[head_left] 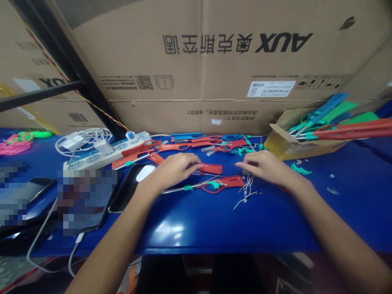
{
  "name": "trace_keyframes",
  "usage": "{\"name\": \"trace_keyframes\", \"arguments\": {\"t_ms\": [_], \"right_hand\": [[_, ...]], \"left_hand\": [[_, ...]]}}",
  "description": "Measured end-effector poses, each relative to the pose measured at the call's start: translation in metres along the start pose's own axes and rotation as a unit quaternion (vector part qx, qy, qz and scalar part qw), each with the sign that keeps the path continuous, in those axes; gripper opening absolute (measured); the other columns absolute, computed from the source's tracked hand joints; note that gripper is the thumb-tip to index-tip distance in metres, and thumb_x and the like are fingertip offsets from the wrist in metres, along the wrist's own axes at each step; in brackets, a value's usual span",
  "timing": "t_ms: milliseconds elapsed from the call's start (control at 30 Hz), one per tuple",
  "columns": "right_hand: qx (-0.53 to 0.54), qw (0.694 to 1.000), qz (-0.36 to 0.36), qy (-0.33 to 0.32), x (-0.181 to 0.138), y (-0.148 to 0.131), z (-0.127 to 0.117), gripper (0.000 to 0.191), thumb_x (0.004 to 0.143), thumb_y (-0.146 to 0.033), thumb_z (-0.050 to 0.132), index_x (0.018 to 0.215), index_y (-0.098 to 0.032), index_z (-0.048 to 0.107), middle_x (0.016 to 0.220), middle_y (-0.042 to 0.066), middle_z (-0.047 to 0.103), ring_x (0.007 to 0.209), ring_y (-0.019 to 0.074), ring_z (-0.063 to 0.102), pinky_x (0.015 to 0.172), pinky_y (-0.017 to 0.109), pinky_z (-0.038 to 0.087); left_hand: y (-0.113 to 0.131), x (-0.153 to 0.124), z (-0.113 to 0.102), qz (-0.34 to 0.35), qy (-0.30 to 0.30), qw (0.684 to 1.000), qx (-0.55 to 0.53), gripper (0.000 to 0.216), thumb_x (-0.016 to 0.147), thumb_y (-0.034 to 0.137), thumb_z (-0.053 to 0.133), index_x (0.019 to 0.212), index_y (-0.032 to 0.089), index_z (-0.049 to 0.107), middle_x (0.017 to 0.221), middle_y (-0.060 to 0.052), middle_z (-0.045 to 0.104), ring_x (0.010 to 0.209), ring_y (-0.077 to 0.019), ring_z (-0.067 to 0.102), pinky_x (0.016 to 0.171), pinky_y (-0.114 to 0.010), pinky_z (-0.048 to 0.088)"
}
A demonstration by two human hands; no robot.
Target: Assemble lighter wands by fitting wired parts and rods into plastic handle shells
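Observation:
My left hand [176, 170] is closed, its thumb and fingertips pinching at a red lighter handle shell [212, 168] on the blue table. Just in front lies a long-neck lighter [204, 187] with a red handle half, a teal trigger, thin wires and a metal tube. My right hand [269, 168] has its fingers curled and thumb drawn in, above a small bunch of parts with white wires [249, 185]. Whatever its fingertips hold is too small or hidden to make out. Behind both hands lie several red shells [174, 147] and blue shells [188, 135], with loose teal triggers [243, 151].
An open carton [283, 147] of lighters stands at right. A white power strip [88, 160] with chargers and a black tray [121, 198] are at left, near a phone [101, 212] and cable. A large cardboard box [196, 87] walls off the back. Teal scraps [300, 168] lie at right.

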State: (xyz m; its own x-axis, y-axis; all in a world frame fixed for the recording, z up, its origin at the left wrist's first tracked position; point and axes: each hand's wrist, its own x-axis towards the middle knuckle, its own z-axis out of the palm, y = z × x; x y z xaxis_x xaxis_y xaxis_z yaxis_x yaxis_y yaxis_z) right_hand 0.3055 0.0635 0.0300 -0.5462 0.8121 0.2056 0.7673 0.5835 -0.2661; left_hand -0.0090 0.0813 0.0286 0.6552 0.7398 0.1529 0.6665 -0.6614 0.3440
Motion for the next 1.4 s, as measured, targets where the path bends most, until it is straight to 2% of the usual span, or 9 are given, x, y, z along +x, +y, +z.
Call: {"name": "trace_keyframes", "arguments": {"t_ms": [133,333,633,733,833,933,1067,1233,1400], "right_hand": [[-0.018,0.998,0.052,0.003,-0.004,0.012,-0.006,0.058,0.100,-0.056,0.039,0.053,-0.023,0.034,0.051,-0.002,0.038,0.051,0.0125,0.032,0.056,0.031,0.028],[-0.013,0.999,0.051,-0.012,-0.004,0.013,-0.004,0.056,0.100,-0.057,0.038,0.056,-0.023,0.030,0.053,-0.002,0.037,0.052,0.0128,0.033,0.057,0.032,0.028],[-0.021,0.991,0.133,0.009,-0.013,0.031,-0.021,0.054,0.096,-0.059,0.044,0.057,-0.022,0.043,0.053,0.000,0.050,0.053,0.0141,0.044,0.057,0.031,0.030],[0.002,0.984,0.176,0.019,-0.021,0.049,-0.028,0.043,0.092,-0.059,0.050,0.075,-0.021,0.062,0.062,0.002,0.061,0.058,0.0164,0.052,0.058,0.031,0.034],[0.040,0.977,0.209,0.026,-0.029,0.064,-0.036,0.039,0.087,-0.055,0.054,0.095,-0.019,0.067,0.068,0.004,0.065,0.062,0.0183,0.056,0.059,0.031,0.038],[0.080,0.961,0.263,-0.010,-0.036,0.071,-0.043,0.035,0.087,-0.048,0.053,0.096,-0.017,0.066,0.077,0.008,0.069,0.065,0.0183,0.058,0.063,0.032,0.042],[0.113,0.938,0.319,-0.070,-0.046,0.076,-0.048,0.036,0.087,-0.047,0.052,0.093,-0.014,0.066,0.075,0.009,0.068,0.054,0.0147,0.052,0.056,0.031,0.043],[0.140,0.917,0.360,-0.097,-0.062,0.089,-0.049,0.035,0.087,-0.052,0.057,0.090,-0.018,0.065,0.073,0.005,0.061,0.059,0.0144,0.051,0.053,0.028,0.041],[0.115,0.894,0.425,-0.086,-0.087,0.110,-0.059,0.034,0.084,-0.042,0.067,0.061,-0.019,0.058,0.060,0.003,0.054,0.051,0.0138,0.046,0.051,0.030,0.041]], "left_hand": [[-0.006,0.000,-0.002,-0.025,0.031,0.999,0.031,0.025,0.102,0.030,0.047,0.107,0.018,0.069,0.107,-0.005,0.072,0.096,-0.0208,0.067,0.084,-0.034,0.049],[-0.014,-0.001,0.002,-0.018,0.030,0.998,0.044,0.023,0.101,0.030,0.050,0.108,0.018,0.068,0.108,-0.007,0.071,0.100,-0.0214,0.065,0.088,-0.035,0.049],[-0.009,0.002,0.007,0.014,-0.035,0.999,-0.003,0.014,0.092,0.033,0.067,0.094,0.020,0.070,0.099,-0.004,0.068,0.092,-0.0194,0.062,0.081,-0.030,0.047],[-0.012,0.003,0.009,0.018,-0.037,0.999,0.012,0.013,0.093,0.033,0.065,0.093,0.021,0.071,0.097,-0.003,0.068,0.091,-0.0199,0.062,0.080,-0.030,0.045],[-0.017,0.003,0.009,0.005,-0.026,0.999,0.048,0.011,0.092,0.032,0.067,0.091,0.022,0.072,0.096,-0.002,0.071,0.092,-0.0215,0.064,0.081,-0.032,0.043],[-0.023,0.000,0.005,-0.037,-0.014,0.996,0.085,0.009,0.091,0.029,0.068,0.088,0.021,0.072,0.093,-0.003,0.072,0.092,-0.0235,0.065,0.080,-0.033,0.043],[-0.029,-0.002,0.000,-0.067,0.018,0.992,0.102,0.029,0.099,0.038,0.055,0.086,0.018,0.070,0.088,-0.007,0.071,0.085,-0.0244,0.066,0.077,-0.035,0.046],[-0.014,0.008,0.015,0.004,0.099,0.988,0.121,0.031,0.103,0.040,0.048,0.111,0.016,0.066,0.115,-0.011,0.068,0.109,-0.0265,0.062,0.094,-0.040,0.046],[0.011,0.029,0.043,0.047,0.073,0.987,0.137,0.045,0.105,0.049,0.037,0.134,0.021,0.057,0.144,-0.009,0.057,0.131,-0.0266,0.052,0.113,-0.051,0.031]]}}
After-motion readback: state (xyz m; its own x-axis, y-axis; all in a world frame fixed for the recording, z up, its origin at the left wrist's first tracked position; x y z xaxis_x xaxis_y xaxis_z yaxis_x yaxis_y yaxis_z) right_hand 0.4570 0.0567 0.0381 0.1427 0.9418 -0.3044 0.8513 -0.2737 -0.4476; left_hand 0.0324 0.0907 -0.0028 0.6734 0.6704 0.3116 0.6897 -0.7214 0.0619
